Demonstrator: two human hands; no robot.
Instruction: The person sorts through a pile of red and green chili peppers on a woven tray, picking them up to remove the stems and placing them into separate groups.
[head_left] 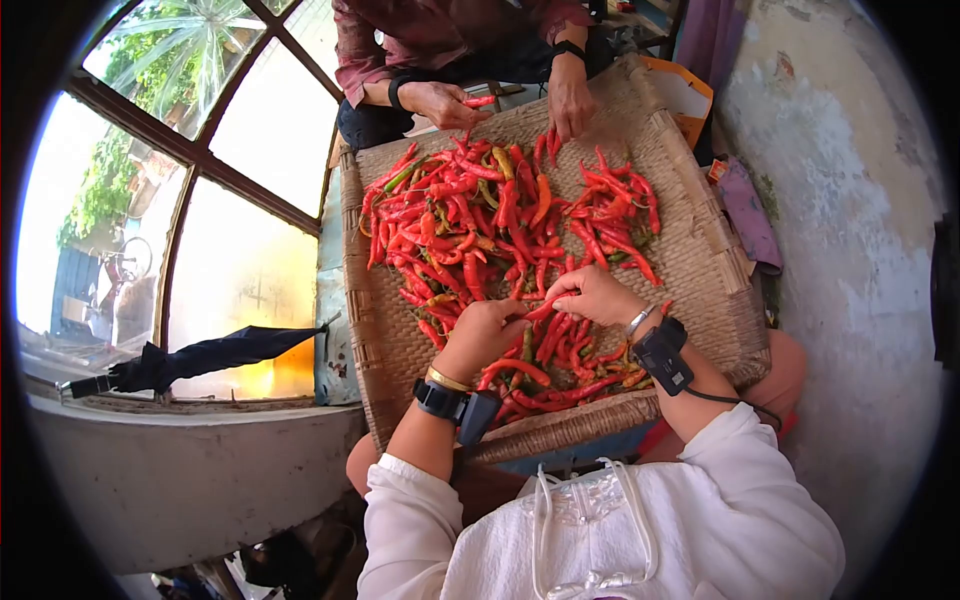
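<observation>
A red chili pepper (546, 307) is pinched between both hands over the near part of the woven tray (700, 290). My left hand (482, 338) has its fingers closed at the pepper's left end. At the other end, the thumb and fingers of my right hand (597, 296) close on it too. Beyond them lies a large heap of red chili peppers (440, 220), with a few green and yellowish ones mixed in. A smaller pile of peppers (612, 215) sits to its right. More peppers (535, 400) lie below my hands along the near rim.
Across the tray sits another person, whose one hand (445, 104) holds a red pepper and whose other hand (571, 100) reaches down to the tray. A folded dark umbrella (215, 357) rests on the windowsill at left. A bare wall (840, 250) stands close on the right.
</observation>
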